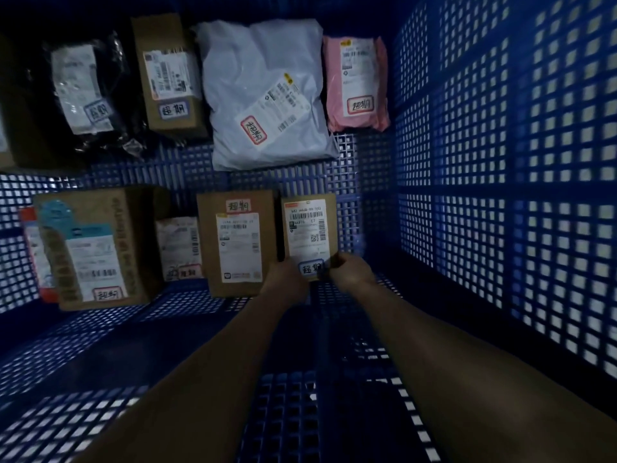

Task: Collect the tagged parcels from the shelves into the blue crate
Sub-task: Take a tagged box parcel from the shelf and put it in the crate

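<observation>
Small box: label up on the blue crate floor, just beside a larger box.
Left hand: grips its near-left corner.
Right hand: grips its near-right corner.

Parcels in 2 rows inside crate

Fig. 1. One blue crate. Five cardboard boxes: dim box, upper box, large box, middle box, small box. Five soft parcels: black mailer, grey mailer, pink mailer, white packet, red-edged packet. My two hands: left hand, right hand.
</observation>
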The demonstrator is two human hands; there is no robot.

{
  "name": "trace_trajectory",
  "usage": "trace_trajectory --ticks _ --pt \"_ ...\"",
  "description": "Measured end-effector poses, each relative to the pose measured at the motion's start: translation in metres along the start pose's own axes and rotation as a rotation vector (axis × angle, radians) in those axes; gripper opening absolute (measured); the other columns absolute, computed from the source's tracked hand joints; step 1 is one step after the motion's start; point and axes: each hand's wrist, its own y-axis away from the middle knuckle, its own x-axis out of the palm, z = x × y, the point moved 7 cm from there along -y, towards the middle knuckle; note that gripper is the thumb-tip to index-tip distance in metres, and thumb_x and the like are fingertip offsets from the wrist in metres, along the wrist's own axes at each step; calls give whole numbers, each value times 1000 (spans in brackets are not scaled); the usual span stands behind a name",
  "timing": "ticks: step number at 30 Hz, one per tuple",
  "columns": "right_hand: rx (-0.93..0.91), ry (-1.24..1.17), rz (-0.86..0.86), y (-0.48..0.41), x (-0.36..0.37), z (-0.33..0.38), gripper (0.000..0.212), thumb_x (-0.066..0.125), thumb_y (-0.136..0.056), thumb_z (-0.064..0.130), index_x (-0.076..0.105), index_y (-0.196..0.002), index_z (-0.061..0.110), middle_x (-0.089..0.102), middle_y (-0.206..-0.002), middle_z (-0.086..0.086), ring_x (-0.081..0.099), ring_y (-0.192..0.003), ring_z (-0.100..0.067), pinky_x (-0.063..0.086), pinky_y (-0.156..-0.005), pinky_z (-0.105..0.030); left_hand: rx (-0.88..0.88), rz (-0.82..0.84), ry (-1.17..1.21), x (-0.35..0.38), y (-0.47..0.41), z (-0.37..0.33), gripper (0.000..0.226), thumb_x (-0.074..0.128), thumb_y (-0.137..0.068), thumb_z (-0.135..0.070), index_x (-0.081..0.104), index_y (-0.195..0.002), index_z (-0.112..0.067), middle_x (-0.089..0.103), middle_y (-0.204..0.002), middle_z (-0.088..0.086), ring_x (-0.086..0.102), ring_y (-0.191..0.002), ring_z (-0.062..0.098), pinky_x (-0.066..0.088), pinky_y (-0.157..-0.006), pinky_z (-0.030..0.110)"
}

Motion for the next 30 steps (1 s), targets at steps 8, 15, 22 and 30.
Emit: trace_trajectory --ticks 8,15,22,30 --pt "-92 90 68 8 6 10 28 43 -99 13 56 -123 7 58 -126 -14 54 -104 -24 44 -89 -27 17 -9 -121 -2 -3 -3 34 46 -95 -14 43 -126 1 44 -132 16 49 -115 28 43 -93 31" --pt "-192 221 -20 63 -21 31 25 43 -99 25 53 -120 14 58 -126 -10 55 -110 -26 44 -91 -29 85 -143 -114 -52 50 -3 7 54 -92 -11 58 -88 -7 63 -99 12 60 -88 26 47 -69 31" --pt "-315 391 -109 164 -57 92 41 59 -88 14 52 -128 18 59 -121 -7 58 -106 -24 51 -86 -31 91 -271 -206 -122 151 -6 47 45 -100 -22 35 -144 -7 34 -149 13 38 -136 28 36 -108 35" --pt "-559 666 -278 302 -86 181 47 59 -89 25 45 -133 19 51 -129 -7 46 -120 -25 42 -95 -32 77 -484 -130 -207 287 -5 32 55 -91 -26 59 -119 -11 57 -123 9 59 -110 27 52 -88 36"
